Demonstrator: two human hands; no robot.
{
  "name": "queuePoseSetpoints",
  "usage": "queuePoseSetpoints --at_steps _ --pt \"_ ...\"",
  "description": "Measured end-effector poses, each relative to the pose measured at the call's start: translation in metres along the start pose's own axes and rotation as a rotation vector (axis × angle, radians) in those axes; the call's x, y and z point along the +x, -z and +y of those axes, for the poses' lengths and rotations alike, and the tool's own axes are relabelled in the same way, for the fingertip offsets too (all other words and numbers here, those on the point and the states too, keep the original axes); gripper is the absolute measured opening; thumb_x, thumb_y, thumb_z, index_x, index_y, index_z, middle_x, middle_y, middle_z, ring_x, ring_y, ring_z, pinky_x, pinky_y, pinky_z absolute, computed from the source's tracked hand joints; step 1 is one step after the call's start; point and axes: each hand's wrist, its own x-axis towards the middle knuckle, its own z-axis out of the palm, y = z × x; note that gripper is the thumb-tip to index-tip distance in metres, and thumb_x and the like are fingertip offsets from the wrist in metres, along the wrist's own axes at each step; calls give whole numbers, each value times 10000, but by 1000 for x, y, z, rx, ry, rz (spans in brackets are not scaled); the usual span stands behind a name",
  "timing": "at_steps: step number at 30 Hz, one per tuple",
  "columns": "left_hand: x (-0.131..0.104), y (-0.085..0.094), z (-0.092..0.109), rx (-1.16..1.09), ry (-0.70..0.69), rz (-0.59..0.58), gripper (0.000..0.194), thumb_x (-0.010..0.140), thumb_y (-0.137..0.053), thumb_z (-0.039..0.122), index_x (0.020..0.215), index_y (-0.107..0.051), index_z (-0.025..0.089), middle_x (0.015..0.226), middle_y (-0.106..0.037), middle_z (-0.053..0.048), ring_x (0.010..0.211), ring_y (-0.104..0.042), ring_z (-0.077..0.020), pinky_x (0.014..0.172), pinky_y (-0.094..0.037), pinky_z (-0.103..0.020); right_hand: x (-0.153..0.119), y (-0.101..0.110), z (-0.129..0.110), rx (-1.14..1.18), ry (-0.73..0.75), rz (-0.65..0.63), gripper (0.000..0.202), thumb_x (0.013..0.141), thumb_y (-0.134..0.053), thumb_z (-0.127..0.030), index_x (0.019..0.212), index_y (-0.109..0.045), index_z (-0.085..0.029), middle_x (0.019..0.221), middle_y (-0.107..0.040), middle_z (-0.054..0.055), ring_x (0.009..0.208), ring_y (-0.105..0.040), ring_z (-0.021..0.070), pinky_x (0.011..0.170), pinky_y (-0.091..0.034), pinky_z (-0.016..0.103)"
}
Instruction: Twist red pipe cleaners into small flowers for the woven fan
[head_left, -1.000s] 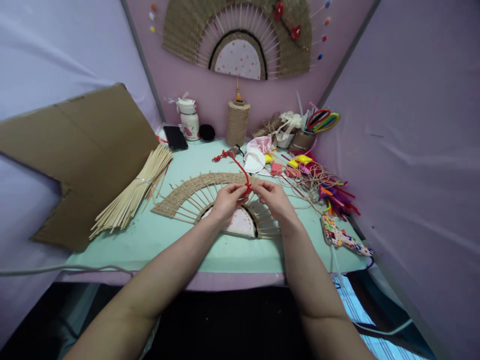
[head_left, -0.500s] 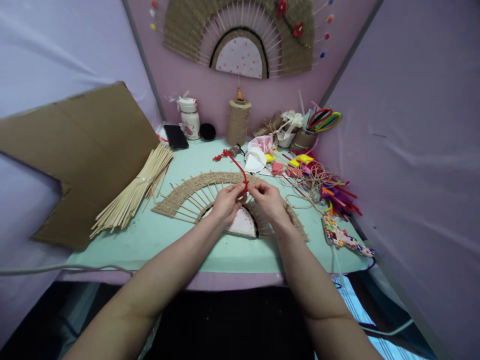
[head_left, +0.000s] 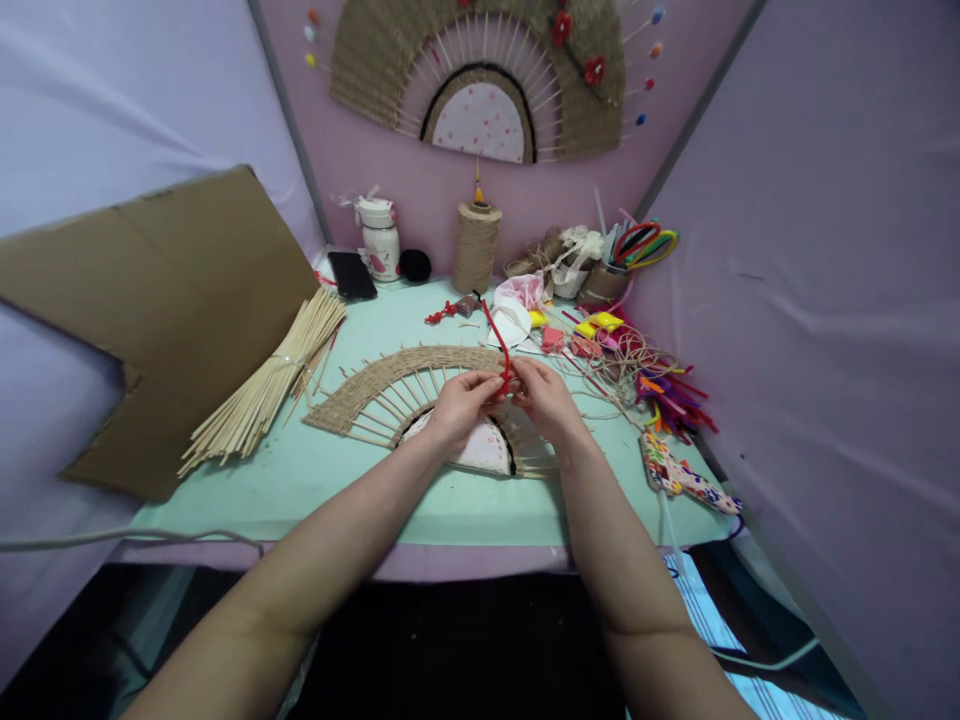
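Observation:
Between my fingers is a red pipe cleaner (head_left: pixel 498 332), bunched at its lower part, with one straight length sticking up and to the left. My left hand (head_left: pixel 466 408) pinches the bunched part from the left. From the right, my right hand (head_left: pixel 541 392) pinches it with thumb and forefinger. Both hands hover over a woven twine fan (head_left: pixel 409 362) with stick ribs lying on the table, and hide part of its right half. Beyond them lies a small cluster of red pipe-cleaner shapes (head_left: pixel 442 313).
A bundle of sticks (head_left: pixel 270 375) and a cardboard sheet (head_left: pixel 172 290) are at left. Behind stand a bottle (head_left: pixel 380 240) and a twine spool (head_left: pixel 476 248). At right lie pipe cleaners (head_left: pixel 675 395) and a flower-patterned glue gun (head_left: pixel 679 470). A larger fan (head_left: pixel 375 65) hangs on the wall.
Both hands have shifted slightly right with the red pipe cleaner. Its free end, bent over to the left before, now stands straighter.

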Motion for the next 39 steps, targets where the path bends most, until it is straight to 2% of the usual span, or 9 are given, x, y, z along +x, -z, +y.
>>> queuePoseSetpoints --at_steps 3,6,10,19,23,28,30,33,39 --pt "-2 -1 -2 32 13 -36 301 553 -822 309 731 -676 116 676 -663 -25 581 -574 -95 632 -465 -250 -1 0 -3 209 -86 -82 316 666 -700 -461 837 -626 -205 720 -584 -30 616 -523 94 572 -436 218" --pt "-1 -2 -4 46 -29 10 292 571 -811 316 742 -672 124 674 -660 -16 576 -569 -90 619 -461 -243 -2 -1 -4 267 -84 -55 290 624 -744 -409 750 -588 -199 716 -573 -34 625 -524 93 579 -436 214" --pt "0 -2 -3 34 -114 112 264 598 -794 309 742 -656 136 659 -654 -13 601 -579 -98 632 -459 -243 -3 -5 -4 209 -50 2 284 643 -722 -428 741 -587 -198 685 -564 -38 606 -509 92 563 -423 214" --pt "-5 -4 3 203 -271 176 144 665 -717 248 739 -653 143 663 -641 -5 626 -573 -106 633 -450 -234 -5 -8 2 -94 166 12 205 713 -667 -386 749 -633 -187 667 -586 -20 604 -482 117 602 -397 254" --pt "-1 -3 -3 99 -236 216 121 649 -705 218 713 -638 140 644 -625 5 609 -563 -94 638 -445 -232 -9 -14 3 -262 285 72 166 762 -609 -359 734 -613 -196 687 -588 -4 665 -500 149 651 -397 276" --pt "2 -2 -5 -197 -51 219 122 610 -701 158 658 -590 137 629 -619 6 610 -572 -90 648 -456 -231 -16 -22 0 -446 417 105 107 788 -564 -298 761 -612 -207 762 -586 9 737 -509 167 713 -392 292" --pt "1 -1 -3 -257 -2 185 131 611 -708 148 680 -597 135 648 -632 -4 625 -584 -92 650 -461 -228 -16 -22 0 -405 401 104 119 794 -561 -310 774 -612 -205 774 -593 11 746 -517 166 721 -399 294" --pt "0 0 3 -215 15 124 140 642 -720 195 716 -624 126 654 -637 -16 610 -580 -91 639 -466 -230 -12 -18 1 -225 300 87 157 779 -591 -350 781 -612 -194 746 -601 3 707 -521 153 691 -412 283" --pt "2 2 5 -44 -117 122 260 588 -798 267 741 -636 131 672 -634 9 607 -571 -73 618 -452 -208 -5 -11 3 -78 149 3 225 759 -640 -409 736 -615 -186 637 -528 -28 596 -445 105 586 -368 241"
